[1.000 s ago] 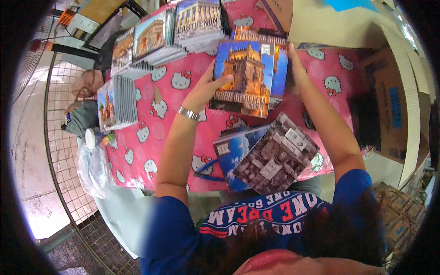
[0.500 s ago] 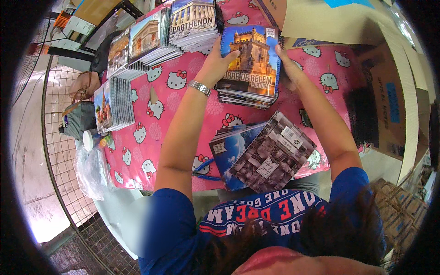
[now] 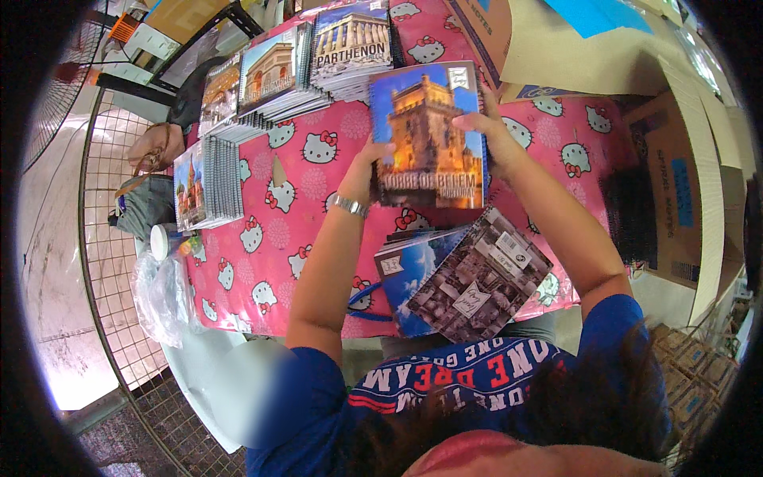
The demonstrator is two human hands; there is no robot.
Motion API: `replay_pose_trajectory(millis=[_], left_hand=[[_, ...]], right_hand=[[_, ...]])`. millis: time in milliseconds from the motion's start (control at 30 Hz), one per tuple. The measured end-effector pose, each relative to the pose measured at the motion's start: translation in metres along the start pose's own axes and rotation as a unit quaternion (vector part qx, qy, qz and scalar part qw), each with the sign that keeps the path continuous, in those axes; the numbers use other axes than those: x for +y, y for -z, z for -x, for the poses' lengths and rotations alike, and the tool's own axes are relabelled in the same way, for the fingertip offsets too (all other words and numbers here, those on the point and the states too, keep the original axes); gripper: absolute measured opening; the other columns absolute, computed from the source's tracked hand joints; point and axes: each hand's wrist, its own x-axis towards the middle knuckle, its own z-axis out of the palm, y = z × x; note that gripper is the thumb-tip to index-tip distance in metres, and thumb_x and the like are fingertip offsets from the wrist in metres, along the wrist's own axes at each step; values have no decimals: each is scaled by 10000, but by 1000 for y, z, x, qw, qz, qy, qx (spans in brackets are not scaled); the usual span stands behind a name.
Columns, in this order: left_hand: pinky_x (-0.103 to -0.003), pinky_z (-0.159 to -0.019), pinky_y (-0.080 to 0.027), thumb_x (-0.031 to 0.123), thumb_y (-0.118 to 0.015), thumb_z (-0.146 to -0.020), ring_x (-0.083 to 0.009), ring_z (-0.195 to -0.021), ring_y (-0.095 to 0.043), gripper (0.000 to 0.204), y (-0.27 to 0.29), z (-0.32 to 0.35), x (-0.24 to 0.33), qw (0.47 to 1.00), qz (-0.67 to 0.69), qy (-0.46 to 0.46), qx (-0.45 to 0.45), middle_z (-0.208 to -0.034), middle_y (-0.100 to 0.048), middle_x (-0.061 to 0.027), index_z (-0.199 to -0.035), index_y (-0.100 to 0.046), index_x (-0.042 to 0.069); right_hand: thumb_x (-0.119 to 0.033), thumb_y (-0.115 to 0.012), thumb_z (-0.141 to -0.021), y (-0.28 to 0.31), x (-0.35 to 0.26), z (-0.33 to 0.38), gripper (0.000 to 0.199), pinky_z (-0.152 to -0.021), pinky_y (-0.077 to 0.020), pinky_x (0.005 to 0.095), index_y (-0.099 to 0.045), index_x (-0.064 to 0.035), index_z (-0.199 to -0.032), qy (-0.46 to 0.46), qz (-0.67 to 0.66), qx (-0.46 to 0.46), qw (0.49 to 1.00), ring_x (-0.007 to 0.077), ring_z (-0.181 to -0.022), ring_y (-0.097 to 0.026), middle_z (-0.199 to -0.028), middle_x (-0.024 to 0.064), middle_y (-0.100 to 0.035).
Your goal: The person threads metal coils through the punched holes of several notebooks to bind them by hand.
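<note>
Both my hands hold a stack of spiral notebooks (image 3: 425, 139) whose top cover shows a lit stone tower against a blue sky. My left hand (image 3: 368, 171) is closed on the left edge, its thumb over the cover. On the right edge my right hand (image 3: 494, 137) grips with its thumb on top. The pages below the top cover are mostly hidden. Nearer to me, a brownish-grey photo-patterned notebook (image 3: 497, 266) lies slanted over several blue sky-covered notebooks (image 3: 405, 274) at the table's front edge.
Stacks of notebooks with a columned temple (image 3: 352, 44), an arch (image 3: 270, 67) and colourful domes (image 3: 195, 187) stand at the far left of the pink-clothed table (image 3: 318, 230). Open cardboard boxes (image 3: 668, 183) flank the right. A white-lidded jar (image 3: 163, 241) and clear plastic (image 3: 155, 294) sit left.
The tower notebooks have come up and toward me, looking larger. My left hand has slid to their lower left side, and my right thumb now lies over the cover. The view has shifted slightly.
</note>
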Motion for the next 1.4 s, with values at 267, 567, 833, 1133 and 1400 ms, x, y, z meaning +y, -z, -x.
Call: replay_pose_trajectory(millis=[267, 567, 833, 1133, 1400], left_hand=[[-405, -866, -545, 173, -575, -648, -289, -1012, -639, 648, 10, 57, 3, 925, 170, -338, -36, -1173, -618, -133, -1271, -521, 2], [-328, -568, -540, 342, -658, -778, -185, -670, -661, 459, -7, -6, 221, 952, -86, -293, -1, -876, -687, -66, -1155, -594, 87], [-353, -688, -564, 351, -641, -846, -222, -739, -682, 295, 16, -105, 240, 981, -71, -171, 52, -868, -709, -90, -968, -667, 84], [-434, -949, -439, 487, -673, -819, -216, -1096, -564, 564, 49, -94, 212, 970, -51, -235, 36, -1236, -603, -75, -1230, -575, 114], [-352, -961, -398, 366, -636, -891, -172, -1133, -524, 510, 83, 74, 51, 912, -124, -329, 213, -1219, -614, -67, -1283, -581, 44]], right_hand=[[-89, -790, -660, -86, -44, 8, 1035, -1102, -302, 395, -212, -151, -1516, 245, 254, -203, 914, 272, -1330, -377, -1440, 129, -364], [-320, -738, -750, -122, -152, -153, 767, -819, -564, 458, -399, 4, -1357, 204, 127, -168, 956, 332, -940, -655, -1191, 232, -610], [-370, -614, -824, -75, -95, -283, 387, -704, -584, 430, -675, -39, -1014, 139, 134, -147, 970, 301, -726, -688, -884, 162, -707], [-309, -515, -929, -88, -86, -224, 328, -714, -571, 415, -672, -50, -1055, 1, -43, -157, 987, 284, -766, -692, -967, 130, -706], [-484, -579, -916, -43, -67, 26, 826, -1099, -280, 422, -195, -110, -1545, 31, 217, -87, 972, 289, -1423, -288, -1561, 119, -276]])
